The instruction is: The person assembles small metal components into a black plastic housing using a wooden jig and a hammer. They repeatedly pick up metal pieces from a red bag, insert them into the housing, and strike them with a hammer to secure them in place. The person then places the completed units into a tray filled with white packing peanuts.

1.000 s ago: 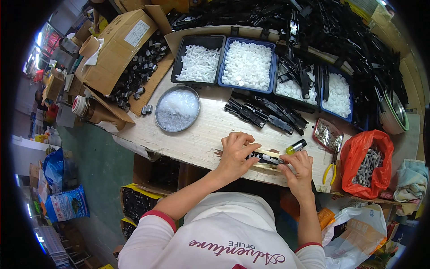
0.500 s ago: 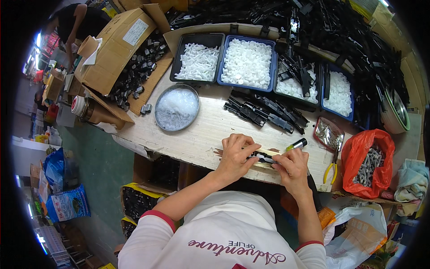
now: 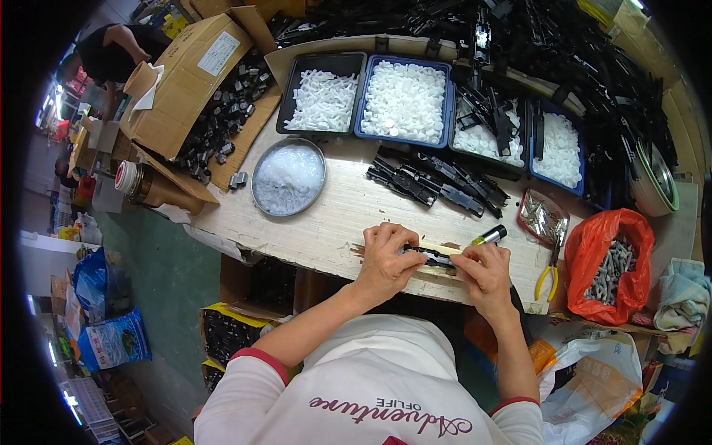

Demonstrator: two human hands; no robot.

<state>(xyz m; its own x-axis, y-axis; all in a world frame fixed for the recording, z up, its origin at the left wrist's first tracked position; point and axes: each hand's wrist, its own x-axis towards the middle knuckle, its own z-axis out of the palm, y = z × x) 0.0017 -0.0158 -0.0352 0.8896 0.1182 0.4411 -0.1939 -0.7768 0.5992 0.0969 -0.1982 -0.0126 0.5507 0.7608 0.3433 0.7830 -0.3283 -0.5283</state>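
Observation:
At the table's front edge lies a small black plastic assembly (image 3: 437, 259) with pale pieces in its middle. My left hand (image 3: 387, 258) is closed on its left end, with thumb and fingers pinched. My right hand (image 3: 483, 271) pinches the right end between thumb and forefinger; any small piece under those fingertips is hidden. Just beyond my right hand lies a tool with a green and black handle (image 3: 490, 236). Farther back, several long black plastic assemblies (image 3: 434, 184) rest together on the table.
A round dish (image 3: 289, 178) of translucent whitish material stands left. Behind are trays of white plastic parts (image 3: 404, 100) and a heap of black assemblies (image 3: 578, 67). A tipped carton (image 3: 185, 81) spills dark parts. Rightward are metal pins (image 3: 544, 215), yellow-handled pliers (image 3: 547, 283) and a red bag (image 3: 578, 259).
The whole view has shifted slightly. My hands stay on the black assembly, with only small finger movements. In the background at left, another person has bent and shifted.

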